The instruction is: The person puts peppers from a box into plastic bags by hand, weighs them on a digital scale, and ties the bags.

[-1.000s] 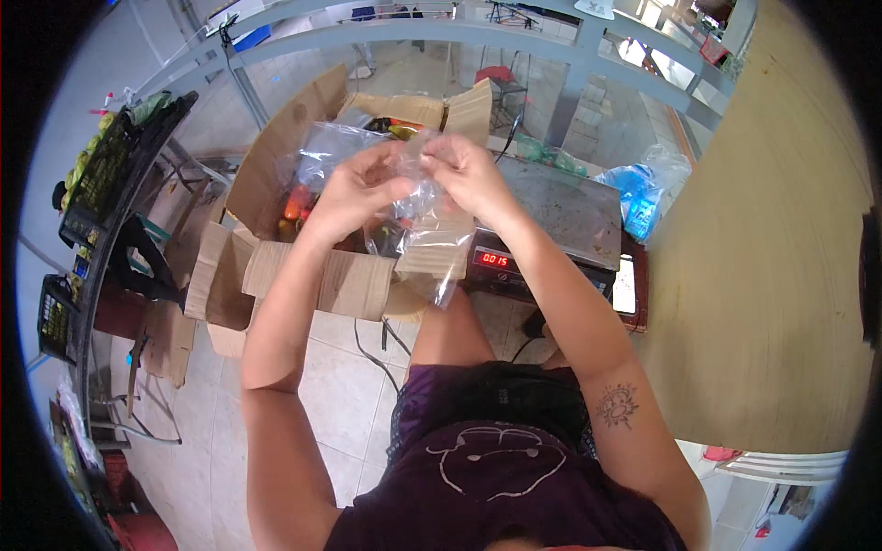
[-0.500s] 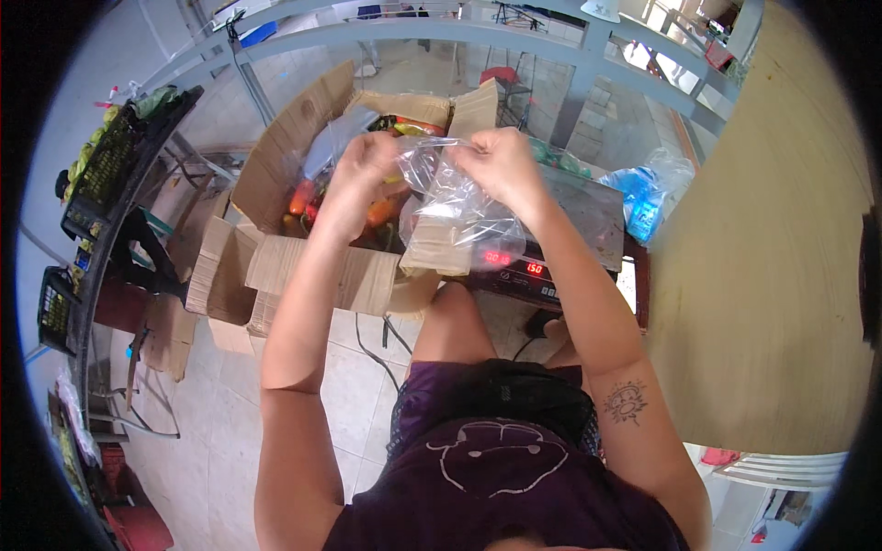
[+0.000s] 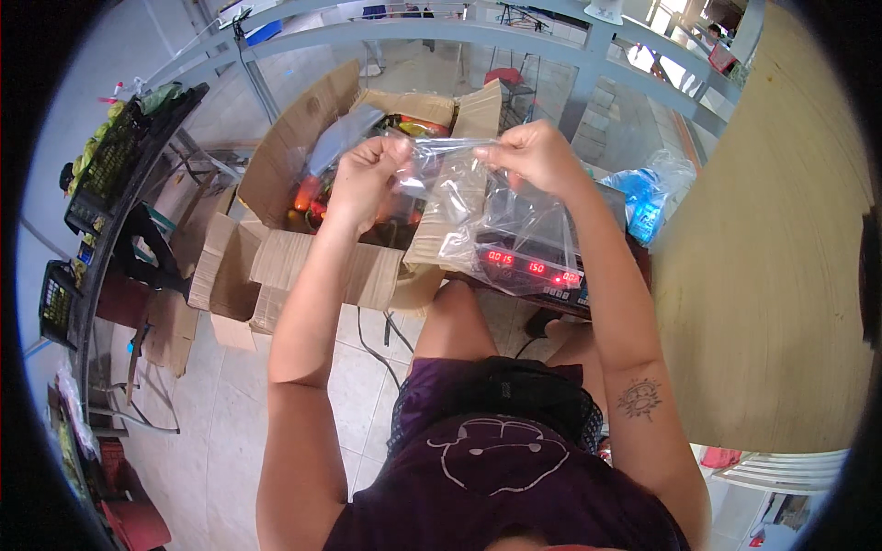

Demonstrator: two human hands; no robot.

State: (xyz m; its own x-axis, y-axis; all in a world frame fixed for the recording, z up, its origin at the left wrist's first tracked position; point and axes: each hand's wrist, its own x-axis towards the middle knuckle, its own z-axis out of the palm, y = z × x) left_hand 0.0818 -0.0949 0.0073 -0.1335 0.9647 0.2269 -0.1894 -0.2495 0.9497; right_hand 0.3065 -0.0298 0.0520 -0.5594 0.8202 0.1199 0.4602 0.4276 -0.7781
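Between my two hands a clear plastic bag [image 3: 459, 193] hangs, its upper edge stretched taut. My left hand [image 3: 372, 174] pinches one end of that edge, above an open cardboard box [image 3: 322, 266]. The other end is pinched by my right hand [image 3: 533, 156], over a digital scale [image 3: 560, 230]. Inside the box lie several red, orange and green peppers [image 3: 308, 193], partly hidden by my left hand and the bag. Through the bag's lower part I see the scale's lit red display [image 3: 535, 267].
Right of the scale sit blue-and-clear plastic packages [image 3: 643, 197] and a large wooden board [image 3: 763, 257]. A grey metal railing [image 3: 441, 32] runs across the far side. Black crates [image 3: 101, 184] with produce stand on a rack at left. Black cables [image 3: 367, 344] hang below the box.
My right hand has moved right and slightly up, away from my left, pulling the bag's edge wider. The bag has shifted right, over the scale's front.
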